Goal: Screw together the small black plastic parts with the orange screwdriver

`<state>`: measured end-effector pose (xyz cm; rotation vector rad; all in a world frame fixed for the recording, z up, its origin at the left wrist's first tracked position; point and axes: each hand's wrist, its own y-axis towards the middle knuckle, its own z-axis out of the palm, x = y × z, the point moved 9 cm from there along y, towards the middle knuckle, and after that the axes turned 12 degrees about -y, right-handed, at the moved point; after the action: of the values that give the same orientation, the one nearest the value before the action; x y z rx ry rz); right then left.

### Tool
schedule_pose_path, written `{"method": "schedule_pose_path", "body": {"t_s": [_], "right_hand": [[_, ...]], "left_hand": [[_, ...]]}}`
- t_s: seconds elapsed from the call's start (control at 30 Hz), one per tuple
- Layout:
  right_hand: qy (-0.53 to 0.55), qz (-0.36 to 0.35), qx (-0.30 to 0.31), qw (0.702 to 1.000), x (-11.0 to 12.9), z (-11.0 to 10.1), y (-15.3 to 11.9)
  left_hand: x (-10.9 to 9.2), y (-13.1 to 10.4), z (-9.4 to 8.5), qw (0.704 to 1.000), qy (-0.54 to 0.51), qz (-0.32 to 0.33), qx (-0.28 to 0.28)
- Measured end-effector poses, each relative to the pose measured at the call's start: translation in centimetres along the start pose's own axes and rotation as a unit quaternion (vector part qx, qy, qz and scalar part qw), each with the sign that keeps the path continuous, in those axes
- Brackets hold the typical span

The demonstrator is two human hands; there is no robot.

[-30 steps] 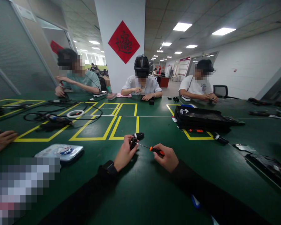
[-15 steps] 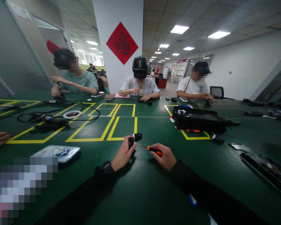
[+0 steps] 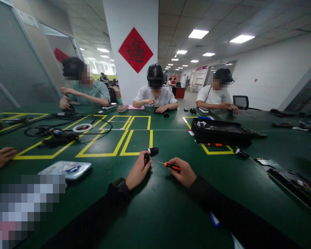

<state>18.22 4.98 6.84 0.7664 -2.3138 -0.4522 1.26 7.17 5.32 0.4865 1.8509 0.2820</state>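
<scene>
My right hand [image 3: 183, 172] is closed on the orange and black handle of a screwdriver [image 3: 172, 167]. Its thin shaft points left, and the tip meets a small black cylindrical part [image 3: 146, 158] or lies right beside it; I cannot tell which. That part sits upright in the closed fingers of my left hand [image 3: 139, 173], which wears a dark wristband. Just beyond my left fingertips lies a black piece with a white band [image 3: 152, 150] on the green table [image 3: 155, 214].
A black casing stack [image 3: 220, 131] stands at the right, an orange screwdriver [image 3: 215, 144] before it. Tangled black cables [image 3: 57, 133] and a phone-like case [image 3: 67, 169] lie left. An opened device [image 3: 295, 183] is far right. Another person's hand [image 3: 1, 157] rests at left; three people sit opposite.
The whole view has shifted slightly. My hands keep their holds on the screwdriver and the black part, and the screwdriver's angle changes only a little.
</scene>
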Motion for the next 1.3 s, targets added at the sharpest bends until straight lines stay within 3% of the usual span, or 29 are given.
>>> {"method": "schedule_pose_path", "body": {"t_s": [0.23, 0.5, 0.87, 1.3], "right_hand": [[-0.074, 0.046, 0.077, 0.993, -1.0, 0.9, -0.1], [-0.042, 0.032, 0.023, 0.998, -1.2, 0.3, 0.2], [-0.05, 0.043, 0.065, 0.996, -1.1, 1.0, 0.1], [-0.048, 0.024, 0.048, 0.997, -1.1, 0.9, 0.1]], "left_hand": [[0.0, 0.0, 0.8, 0.998, -0.018, -0.015, 0.052], [0.2, 0.1, 1.0, 0.997, -0.026, -0.023, 0.072], [0.0, -0.1, 1.5, 0.996, -0.003, 0.0, 0.084], [0.1, 0.0, 1.3, 0.997, -0.008, -0.012, 0.078]]}}
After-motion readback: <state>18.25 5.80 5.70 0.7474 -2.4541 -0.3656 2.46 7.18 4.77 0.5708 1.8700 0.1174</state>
